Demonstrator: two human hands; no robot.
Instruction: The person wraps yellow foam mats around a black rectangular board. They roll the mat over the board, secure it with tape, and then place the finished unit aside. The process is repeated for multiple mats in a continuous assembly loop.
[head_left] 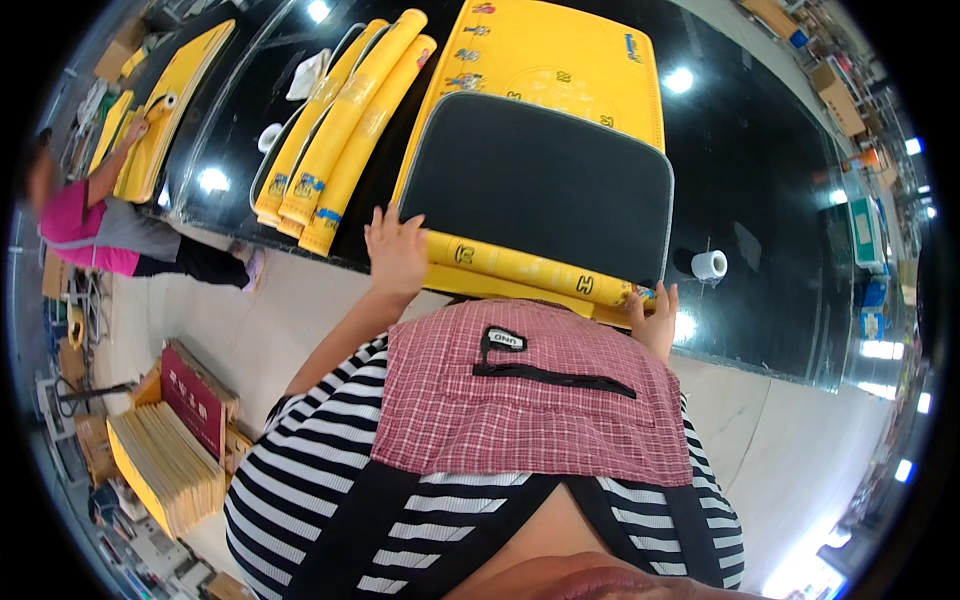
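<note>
Roll of yellow printed mat (525, 269), right there at the near edge of the black bench (755, 165), long axis running left to right, its right end angled closer to the body! Left hand (398, 252) sits at one end, fingers spread; right hand (655, 318) at the other, fingers bent. Neither is nearer. Gripping or merely touching? Can't tell. Dark backing (540, 175) lies flat just beyond.
</note>
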